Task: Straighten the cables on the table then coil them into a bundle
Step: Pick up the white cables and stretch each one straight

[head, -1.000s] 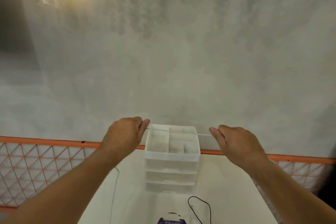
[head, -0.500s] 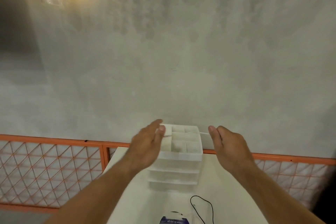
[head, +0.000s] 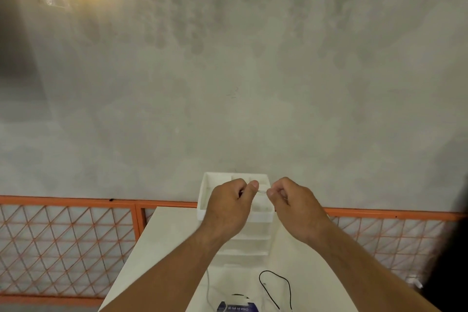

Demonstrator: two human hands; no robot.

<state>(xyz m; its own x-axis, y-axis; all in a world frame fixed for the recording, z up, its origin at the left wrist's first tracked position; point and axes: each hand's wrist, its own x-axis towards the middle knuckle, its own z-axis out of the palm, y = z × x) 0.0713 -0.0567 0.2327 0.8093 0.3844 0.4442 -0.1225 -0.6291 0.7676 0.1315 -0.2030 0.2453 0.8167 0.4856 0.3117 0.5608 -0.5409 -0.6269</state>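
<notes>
A thin white cable [head: 262,192] spans the short gap between my two hands, held up in front of the white drawer organiser [head: 202,200]. My left hand [head: 229,208] pinches it between thumb and curled fingers. My right hand [head: 295,206] pinches the other side, fingers curled. More of the white cable [head: 208,286] hangs down to the white table [head: 164,240] below my left forearm. A black cable [head: 276,286] lies looped on the table near the front.
A blue-and-white packet [head: 238,308] lies at the table's near edge. An orange mesh fence [head: 68,240] runs behind the table on both sides, with a grey concrete wall [head: 228,71] beyond it.
My hands have come together: the left hand moved right and the right hand slightly left, so the taut white stretch between them shrank to a short piece. The view shifted left.
</notes>
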